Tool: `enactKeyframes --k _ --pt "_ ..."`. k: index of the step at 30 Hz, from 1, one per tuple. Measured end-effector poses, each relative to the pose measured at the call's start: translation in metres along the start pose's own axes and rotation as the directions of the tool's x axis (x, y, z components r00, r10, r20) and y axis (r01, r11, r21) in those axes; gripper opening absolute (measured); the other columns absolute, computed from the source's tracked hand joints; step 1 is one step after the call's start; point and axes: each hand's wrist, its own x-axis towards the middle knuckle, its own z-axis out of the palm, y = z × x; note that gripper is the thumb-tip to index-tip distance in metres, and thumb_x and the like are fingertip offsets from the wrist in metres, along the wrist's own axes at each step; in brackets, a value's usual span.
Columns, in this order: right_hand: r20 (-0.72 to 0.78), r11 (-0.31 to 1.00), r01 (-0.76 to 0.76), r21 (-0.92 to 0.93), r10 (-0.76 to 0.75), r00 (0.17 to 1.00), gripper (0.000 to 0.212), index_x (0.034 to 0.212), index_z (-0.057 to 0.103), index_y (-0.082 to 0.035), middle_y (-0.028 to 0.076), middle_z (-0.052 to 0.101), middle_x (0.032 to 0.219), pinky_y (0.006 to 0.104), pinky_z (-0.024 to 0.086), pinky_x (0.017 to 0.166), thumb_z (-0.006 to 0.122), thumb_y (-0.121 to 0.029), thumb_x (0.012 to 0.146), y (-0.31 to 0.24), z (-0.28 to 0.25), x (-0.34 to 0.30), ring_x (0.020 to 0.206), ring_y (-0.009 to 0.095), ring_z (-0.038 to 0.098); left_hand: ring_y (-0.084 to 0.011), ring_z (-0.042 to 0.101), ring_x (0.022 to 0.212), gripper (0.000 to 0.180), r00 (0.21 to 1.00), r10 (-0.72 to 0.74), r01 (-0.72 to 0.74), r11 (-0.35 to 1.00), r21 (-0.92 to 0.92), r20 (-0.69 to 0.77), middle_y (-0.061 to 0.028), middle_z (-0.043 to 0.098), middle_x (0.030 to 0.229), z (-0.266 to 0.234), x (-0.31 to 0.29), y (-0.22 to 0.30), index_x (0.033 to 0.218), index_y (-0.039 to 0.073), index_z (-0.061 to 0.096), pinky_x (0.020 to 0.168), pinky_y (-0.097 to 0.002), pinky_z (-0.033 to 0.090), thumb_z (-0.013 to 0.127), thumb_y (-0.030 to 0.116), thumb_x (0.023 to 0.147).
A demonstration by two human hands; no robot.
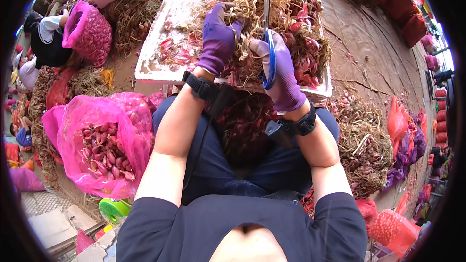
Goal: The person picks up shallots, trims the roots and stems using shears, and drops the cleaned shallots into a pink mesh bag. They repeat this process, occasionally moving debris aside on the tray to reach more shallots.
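Both my hands wear purple gloves and work over a white foam tray (154,43) heaped with shallots and their dry stalks. My left hand (219,39) has its fingers curled around a bunch of dried shallot stalks (248,24) at the middle of the heap. Close beside it on the right, my right hand (284,70) grips scissors by their blue handle (271,60). The blades point away from me, upright in the picture, alongside the stalks. Loose red skins and trimmed bits lie on the tray's left part. The shallots inside my left fingers are hidden.
A pink mesh bag (138,140) of trimmed shallots stands at my left knee. To my right lies a pile of cut dry stalks (364,150). Another person sits at the far left by a filled pink sack (90,31). Red sacks (395,0) line the far right.
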Motion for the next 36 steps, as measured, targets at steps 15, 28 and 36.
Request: enactKeyframes --k 15,28,36 --pt "0.145 0.852 -0.178 0.492 0.121 0.982 0.030 0.117 0.050 -0.004 0.001 0.059 0.090 0.0236 0.049 0.060 0.057 -0.025 0.097 0.026 0.000 0.013 0.075 0.007 0.057 -0.0191 0.063 0.085 0.047 0.695 -0.436 0.310 0.899 0.309 0.572 -0.0137 0.067 0.091 -0.082 -0.020 0.111 0.112 0.006 0.063 0.078 -0.0328 0.050 0.072 0.040 0.081" --pt "0.566 0.964 -0.262 0.039 0.195 0.801 0.075 0.132 0.042 0.000 0.016 0.064 0.109 0.0317 0.055 0.077 0.030 -0.065 0.096 0.002 0.007 -0.012 0.101 0.021 0.065 -0.0070 0.056 0.082 0.035 0.970 -0.234 0.245 0.935 -0.257 0.074 -0.0001 0.061 0.094 -0.124 0.006 0.041 0.123 0.001 0.059 0.072 -0.0206 0.049 0.054 0.023 0.096" --pt "0.699 0.895 -0.446 0.011 0.312 0.643 0.085 0.131 0.041 0.002 0.014 0.066 0.100 0.0271 0.051 0.069 0.028 -0.072 0.092 0.018 0.013 -0.015 0.086 0.016 0.064 -0.0141 0.057 0.103 0.037 0.998 -0.051 0.055 0.993 -0.105 0.043 -0.0099 0.062 0.115 -0.112 0.005 0.055 0.121 -0.004 0.059 0.092 -0.0260 0.044 0.046 0.019 0.095"
